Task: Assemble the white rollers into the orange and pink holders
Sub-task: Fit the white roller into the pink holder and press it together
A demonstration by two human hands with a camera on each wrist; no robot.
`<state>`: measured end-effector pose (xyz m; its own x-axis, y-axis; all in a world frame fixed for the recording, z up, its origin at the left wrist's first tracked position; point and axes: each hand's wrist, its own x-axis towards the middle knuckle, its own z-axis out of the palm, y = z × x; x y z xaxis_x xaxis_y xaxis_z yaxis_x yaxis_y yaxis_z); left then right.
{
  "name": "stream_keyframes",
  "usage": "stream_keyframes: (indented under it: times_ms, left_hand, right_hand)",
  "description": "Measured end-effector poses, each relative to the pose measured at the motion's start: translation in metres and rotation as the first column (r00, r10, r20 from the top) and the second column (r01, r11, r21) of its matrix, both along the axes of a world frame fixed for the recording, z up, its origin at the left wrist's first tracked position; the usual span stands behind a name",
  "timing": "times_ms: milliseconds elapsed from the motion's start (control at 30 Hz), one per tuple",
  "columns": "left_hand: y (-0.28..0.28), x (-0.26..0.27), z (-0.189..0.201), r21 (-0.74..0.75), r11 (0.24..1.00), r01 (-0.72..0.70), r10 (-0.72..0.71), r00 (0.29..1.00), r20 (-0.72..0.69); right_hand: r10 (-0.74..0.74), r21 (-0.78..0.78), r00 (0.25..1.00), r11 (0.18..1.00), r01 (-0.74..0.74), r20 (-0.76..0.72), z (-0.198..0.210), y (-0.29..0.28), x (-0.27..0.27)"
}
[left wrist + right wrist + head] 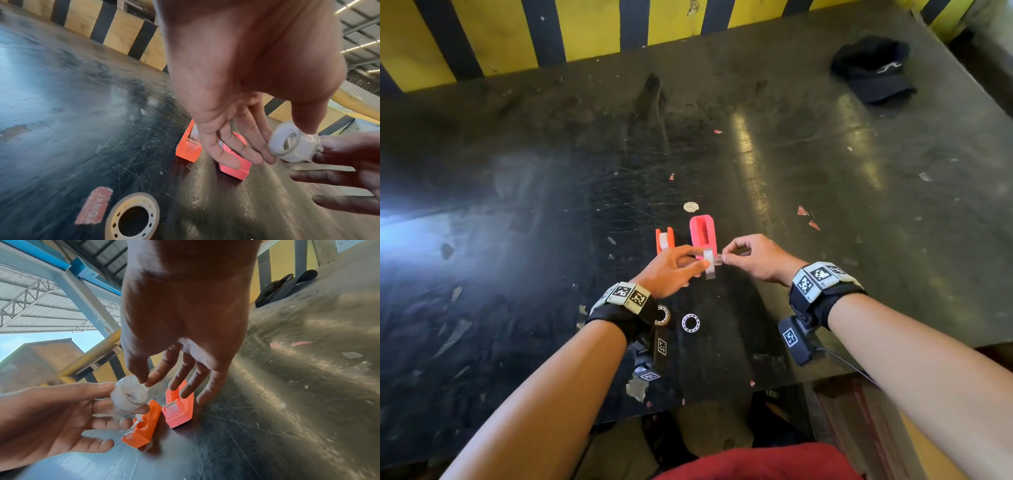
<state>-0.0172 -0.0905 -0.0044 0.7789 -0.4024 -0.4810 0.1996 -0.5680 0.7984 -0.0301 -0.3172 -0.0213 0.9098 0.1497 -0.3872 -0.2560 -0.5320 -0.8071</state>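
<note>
Hands meet over a scratched dark worktable (825, 178) as a person fits a small white roller (709, 263) with its hub. The left hand (671, 270) pinches the roller between thumb and forefinger, its other fingers hanging straight and loose, while the right hand (751, 257) pinches a small clear hub piece (717, 258) at the roller's open side with thumb and forefinger, the remaining fingers spread. In the left wrist view the roller (292, 146) shows as a thin-walled translucent ring wound with clear tape; in the right wrist view it (128, 395) sits just above the two holders.

Both holders rest on the table just beyond the hands. The orange holder (665, 240) already carries a white roller; the pink holder (702, 233) beside it stands with its slot empty.

By its look the roller is very light and fairly stiff, though its glossy tape face seems likely to slip under a loose pinch and to stick to skin at any free end. Holding it by the two flat rims, leaving the centre hole free, appears the safest purchase; squeezing across the thin wall could deform it. The hub looks tiny and easy to drop.

Two spoked white rings (691, 322) lie nearer the person, and a black cap (873, 68) sits at the far right.
</note>
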Motion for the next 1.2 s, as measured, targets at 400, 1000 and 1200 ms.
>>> stream_keyframes:
  times_ms: [400,1000,1200]
  left_hand:
    - [0.016,-0.005,0.007,-0.008,1.0,0.001,-0.001,1.0,0.031]
    - [0.011,-0.007,0.014,-0.046,0.999,-0.007,0.007,1.0,0.007]
    - [0.011,-0.008,0.014,-0.037,0.999,0.002,-0.002,1.0,0.007]
  right_hand:
    - [0.054,0.016,0.998,0.998,-0.054,-0.029,0.006,0.012,0.003]
    - [0.037,0.055,0.995,0.998,-0.032,-0.096,0.009,0.015,-0.002]
    - [0.042,0.068,0.993,0.997,-0.034,-0.111,0.014,0.014,-0.004]
